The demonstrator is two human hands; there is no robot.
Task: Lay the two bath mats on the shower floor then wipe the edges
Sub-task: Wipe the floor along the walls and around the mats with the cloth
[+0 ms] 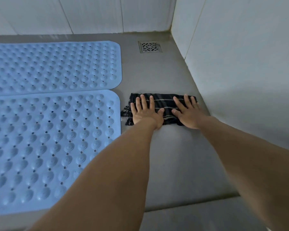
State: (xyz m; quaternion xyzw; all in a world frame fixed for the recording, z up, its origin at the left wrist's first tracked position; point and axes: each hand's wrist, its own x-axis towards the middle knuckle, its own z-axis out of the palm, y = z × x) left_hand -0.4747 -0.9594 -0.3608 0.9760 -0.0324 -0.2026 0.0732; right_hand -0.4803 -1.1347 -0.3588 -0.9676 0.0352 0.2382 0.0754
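Note:
Two light blue studded bath mats lie flat on the grey shower floor (pixel 170 155), the far mat (pixel 53 67) behind the near mat (pixel 48 144), their long edges almost touching. Just right of the near mat's far corner lies a black cloth (pixel 165 102) with thin pale stripes. My left hand (pixel 146 111) presses flat on the cloth's left part, fingers straight and spread. My right hand (pixel 188 112) presses flat on its right part, close to the right wall.
A square metal drain grate (pixel 150 47) sits in the floor near the back right corner. White tiled walls (pixel 240 64) close the back and the right side. A floor seam runs across the near right.

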